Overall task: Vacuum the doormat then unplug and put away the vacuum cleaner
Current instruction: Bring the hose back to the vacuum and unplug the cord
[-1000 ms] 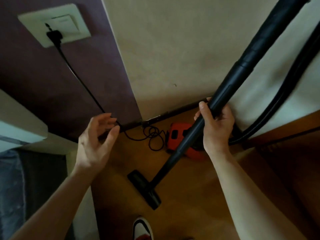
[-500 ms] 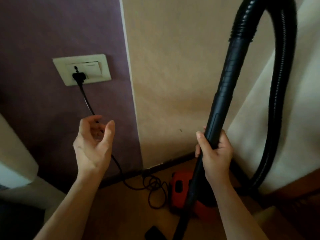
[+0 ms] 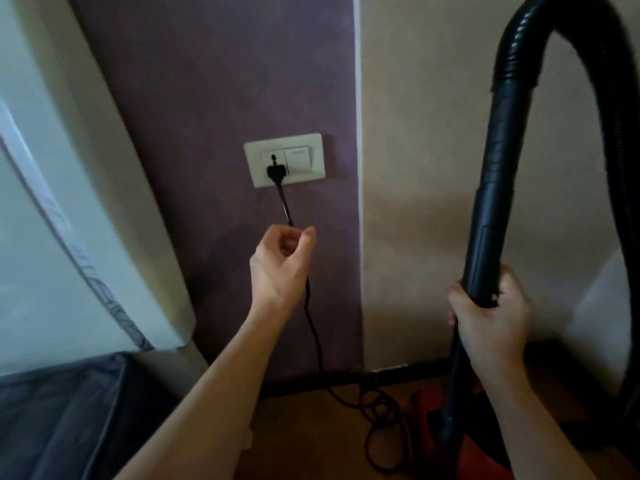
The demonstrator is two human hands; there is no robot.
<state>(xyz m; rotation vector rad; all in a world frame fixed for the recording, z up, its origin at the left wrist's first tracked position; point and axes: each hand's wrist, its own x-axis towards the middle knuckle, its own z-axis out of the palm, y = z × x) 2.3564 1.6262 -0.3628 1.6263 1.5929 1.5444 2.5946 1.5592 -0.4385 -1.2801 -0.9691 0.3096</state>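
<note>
A black plug (image 3: 276, 172) sits in a cream wall socket plate (image 3: 313, 171) on the purple wall. Its black power cord (image 3: 314, 337) hangs down to coils on the floor beside the red vacuum cleaner body (image 3: 478, 455). My left hand (image 3: 281, 263) is closed around the cord a short way below the plug. My right hand (image 3: 490, 322) grips the black vacuum tube (image 3: 493, 209), held upright. The ribbed black hose (image 3: 588, 15) arches from the tube's top down the right edge. The doormat is out of view.
A pale fridge-like appliance (image 3: 52, 254) fills the left side, with a dark cloth-covered surface (image 3: 62, 417) below it. A beige wall (image 3: 422, 168) meets the purple one at a corner. Wooden floor (image 3: 311, 441) shows at the bottom.
My view has tilted up toward the socket. My left hand rose along the cord and closed on it just under the plug. The right hand keeps its hold on the tube.
</note>
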